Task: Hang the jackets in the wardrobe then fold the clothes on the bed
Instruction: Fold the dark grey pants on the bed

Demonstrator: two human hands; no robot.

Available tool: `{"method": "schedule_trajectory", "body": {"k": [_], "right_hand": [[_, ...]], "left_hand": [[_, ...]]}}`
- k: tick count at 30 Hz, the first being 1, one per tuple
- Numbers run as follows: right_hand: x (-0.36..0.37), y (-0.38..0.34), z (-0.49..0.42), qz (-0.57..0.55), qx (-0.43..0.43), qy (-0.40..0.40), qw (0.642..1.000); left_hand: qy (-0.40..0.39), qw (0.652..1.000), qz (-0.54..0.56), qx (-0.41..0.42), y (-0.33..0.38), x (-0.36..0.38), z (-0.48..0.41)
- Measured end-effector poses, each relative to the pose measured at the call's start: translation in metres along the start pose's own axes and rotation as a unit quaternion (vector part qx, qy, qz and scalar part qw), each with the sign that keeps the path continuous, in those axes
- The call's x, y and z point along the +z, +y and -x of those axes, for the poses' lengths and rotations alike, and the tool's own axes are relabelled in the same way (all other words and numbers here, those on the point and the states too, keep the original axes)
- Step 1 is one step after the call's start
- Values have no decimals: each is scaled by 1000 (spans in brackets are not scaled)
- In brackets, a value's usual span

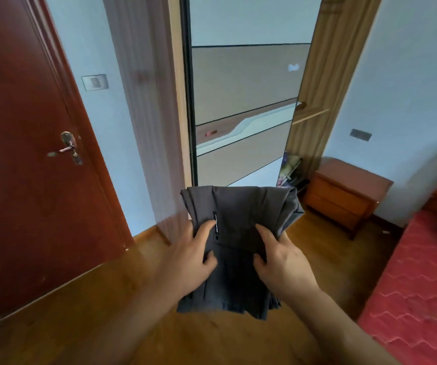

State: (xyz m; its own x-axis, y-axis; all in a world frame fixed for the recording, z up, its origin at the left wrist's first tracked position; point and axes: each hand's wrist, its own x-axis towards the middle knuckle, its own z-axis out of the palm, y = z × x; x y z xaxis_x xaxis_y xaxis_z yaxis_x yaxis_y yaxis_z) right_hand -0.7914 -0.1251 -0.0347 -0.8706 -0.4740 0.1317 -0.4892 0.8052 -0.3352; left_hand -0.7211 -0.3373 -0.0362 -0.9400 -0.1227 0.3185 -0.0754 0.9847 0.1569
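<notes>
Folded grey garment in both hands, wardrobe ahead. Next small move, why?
Probably carry the folded dark grey garment forward-right toward the wooden wardrobe's open side: left hand and right hand both grip it, and the mirrored sliding door covers the section straight ahead.

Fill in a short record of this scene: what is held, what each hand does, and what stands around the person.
held item: folded grey garment, black label on top
left hand: grips its left side
right hand: grips its right side
ahead: wardrobe, open at its right end
right: bedside cabinet, bed with red cover
left: red-brown door
</notes>
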Motion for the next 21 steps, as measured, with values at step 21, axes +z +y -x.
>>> {"method": "schedule_trajectory", "body": {"k": [21], "right_hand": [[-100, 356, -269, 16, 200, 85, 976]], "left_hand": [[-83, 967, 180, 162, 214, 202, -457]]}}
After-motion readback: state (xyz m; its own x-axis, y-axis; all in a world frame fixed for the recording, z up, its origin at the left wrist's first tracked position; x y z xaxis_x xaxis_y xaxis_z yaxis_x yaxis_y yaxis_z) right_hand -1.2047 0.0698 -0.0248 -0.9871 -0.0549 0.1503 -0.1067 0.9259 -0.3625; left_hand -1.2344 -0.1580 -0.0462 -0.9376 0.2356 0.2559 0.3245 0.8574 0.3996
